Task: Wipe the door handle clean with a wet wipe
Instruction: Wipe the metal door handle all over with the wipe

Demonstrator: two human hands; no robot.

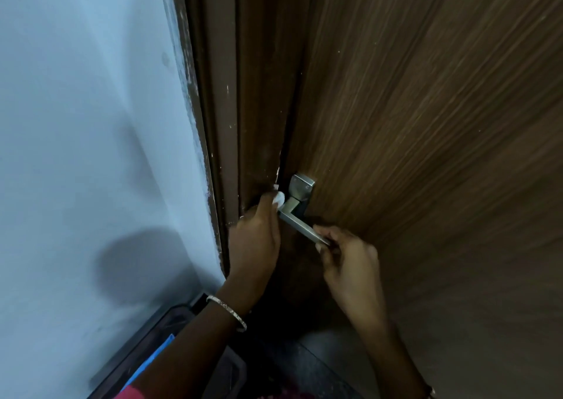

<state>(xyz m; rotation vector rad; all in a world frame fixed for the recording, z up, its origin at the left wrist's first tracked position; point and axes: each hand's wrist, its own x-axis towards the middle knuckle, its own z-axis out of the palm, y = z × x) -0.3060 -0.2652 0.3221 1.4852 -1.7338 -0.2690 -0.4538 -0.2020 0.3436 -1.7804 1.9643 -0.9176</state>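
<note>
A brushed-metal lever door handle (pixel 300 220) with a square backplate is mounted on the brown wooden door (pixel 426 124), near its left edge. My left hand (pixel 254 240) is closed around a small white wet wipe (pixel 279 199), which is pressed against the bend of the lever, close to the backplate. My right hand (pixel 347 258) pinches the free end of the lever between thumb and fingers. Most of the wipe is hidden inside my left fist. A thin bangle sits on my left wrist.
The dark brown door frame (pixel 225 124) runs alongside the door, with a pale blue-white wall (pixel 91 124) to its left. A dark bin or case with something blue in it (pixel 158 353) stands on the floor at the lower left. Grey floor shows below.
</note>
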